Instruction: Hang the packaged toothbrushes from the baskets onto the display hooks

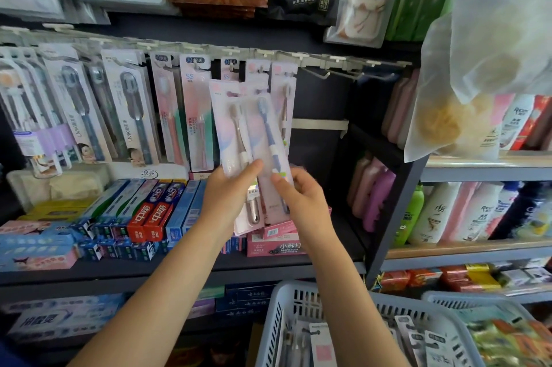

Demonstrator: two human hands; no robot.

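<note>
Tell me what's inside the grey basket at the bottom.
The grey basket holds more carded toothbrush packs, lying loose, white cards with one showing a pink square. The right arm covers part of the inside, and the frame edge cuts off the bottom, so no count is possible.

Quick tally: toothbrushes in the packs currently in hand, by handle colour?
Beige-handled toothbrush, in the pack the left hand holds: 1
Blue-handled toothbrush, in the pack the right hand pinches: 1
Total: 2
</note>
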